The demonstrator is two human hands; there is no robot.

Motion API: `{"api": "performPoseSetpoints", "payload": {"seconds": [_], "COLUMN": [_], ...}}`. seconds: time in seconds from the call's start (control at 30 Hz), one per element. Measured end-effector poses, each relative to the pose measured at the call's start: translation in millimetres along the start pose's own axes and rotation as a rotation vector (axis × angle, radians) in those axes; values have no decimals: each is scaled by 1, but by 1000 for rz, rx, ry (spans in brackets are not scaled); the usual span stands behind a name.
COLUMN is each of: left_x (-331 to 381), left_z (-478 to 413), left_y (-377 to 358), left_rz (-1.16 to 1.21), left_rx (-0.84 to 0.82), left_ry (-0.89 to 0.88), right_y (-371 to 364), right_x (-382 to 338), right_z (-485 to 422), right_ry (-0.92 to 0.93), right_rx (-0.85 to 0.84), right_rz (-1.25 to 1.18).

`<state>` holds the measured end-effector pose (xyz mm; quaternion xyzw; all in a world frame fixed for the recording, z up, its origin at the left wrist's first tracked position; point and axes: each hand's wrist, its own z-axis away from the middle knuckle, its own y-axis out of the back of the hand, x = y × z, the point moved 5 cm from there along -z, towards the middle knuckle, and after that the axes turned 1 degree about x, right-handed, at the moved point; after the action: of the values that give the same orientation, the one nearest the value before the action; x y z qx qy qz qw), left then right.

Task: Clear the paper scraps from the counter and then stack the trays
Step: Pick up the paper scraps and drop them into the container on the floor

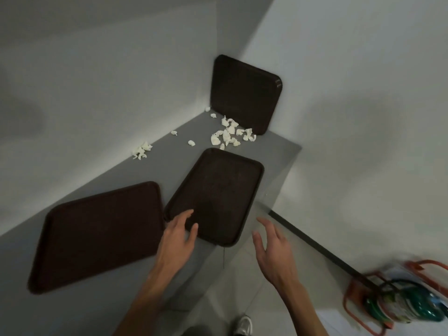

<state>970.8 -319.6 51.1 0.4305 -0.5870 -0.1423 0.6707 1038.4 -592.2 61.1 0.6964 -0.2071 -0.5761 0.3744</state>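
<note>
The fingers [188, 213] of the left hand [178, 235] are spreading loosely apart, holding nothing, and are hovering over the near left corner of the middle tray [218, 190]; whether they are touching it I cannot tell. The fingers [265, 223] of the right hand [274, 248] are also lying apart and relaxed, gripping nothing, with the hand hanging just off the tray's near right corner, past the edge of the grey table [169, 161].

The middle tray is lying flat and skewed on the table, its near corner jutting over the table's edge. A second brown tray [101, 234] is lying flat just beside it on the left. A third tray [244, 93] is standing tilted against the wall in the far corner.

The paper scraps [230, 134] are sitting in a heap at the foot of the leaning tray (a few strays are lying apart), and a smaller clump [142, 149] is resting by the left wall.

A blurred orange wire rack [400, 301] is showing at lower right, and a shoe [243, 324] below.
</note>
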Motion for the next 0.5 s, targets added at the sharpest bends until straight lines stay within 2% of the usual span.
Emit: {"api": "performPoseSetpoints", "payload": {"seconds": [0.23, 0.5], "left_x": [28, 33], "left_z": [-71, -214], "left_y": [-54, -93], "left_rz": [-28, -73], "left_rx": [-30, -20], "left_ry": [94, 6], "right_y": [23, 0], "right_x": [44, 88], "right_z": [-105, -227], "right_ry": [18, 3], "right_rx": [-64, -143], "right_rz": [8, 17]}}
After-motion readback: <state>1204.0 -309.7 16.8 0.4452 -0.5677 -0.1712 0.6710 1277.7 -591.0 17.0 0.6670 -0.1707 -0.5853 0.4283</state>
